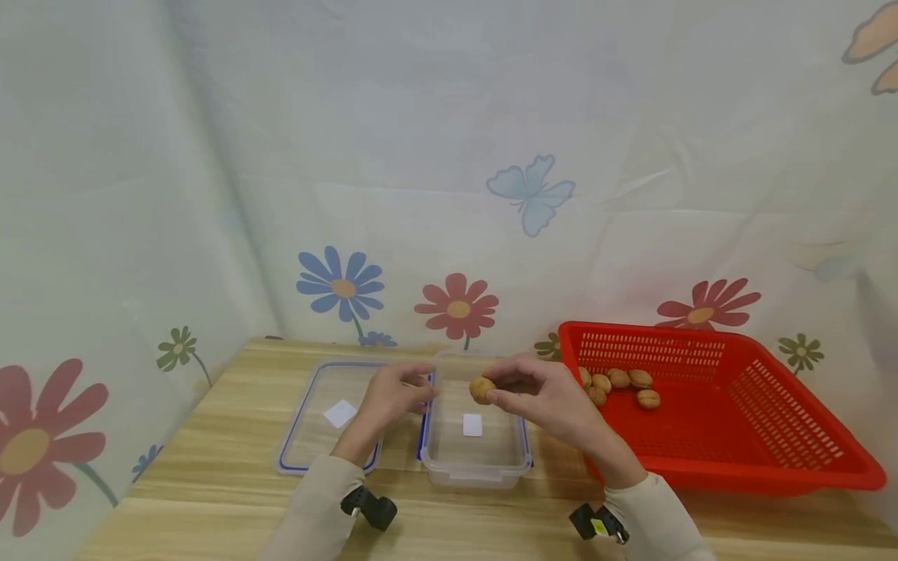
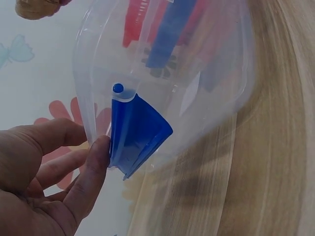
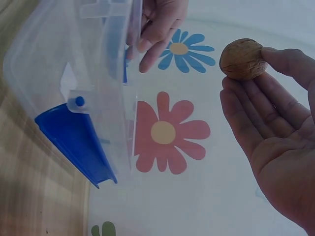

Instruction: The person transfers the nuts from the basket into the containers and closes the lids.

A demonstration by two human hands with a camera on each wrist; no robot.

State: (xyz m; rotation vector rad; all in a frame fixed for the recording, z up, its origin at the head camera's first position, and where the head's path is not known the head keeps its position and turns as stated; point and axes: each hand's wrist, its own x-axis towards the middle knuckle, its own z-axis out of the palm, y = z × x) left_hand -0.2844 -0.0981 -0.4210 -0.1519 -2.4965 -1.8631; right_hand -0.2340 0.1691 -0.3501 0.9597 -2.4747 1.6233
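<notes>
My right hand pinches a walnut between thumb and fingertips, above a clear plastic food container. In the right wrist view the walnut shows whole and wrinkled, with the palm turned up behind it. At the container's left rim, my left hand holds the edge with thumb and fingers. The left wrist view has one fingertip against the blue latch, while another finger reaches the rim. A small white label lies on the container's floor.
To the left lies a clear lid with a blue seal and a white label. A red plastic basket stands at the right, with several walnuts in its left end. A flower-printed sheet hangs behind the wooden table.
</notes>
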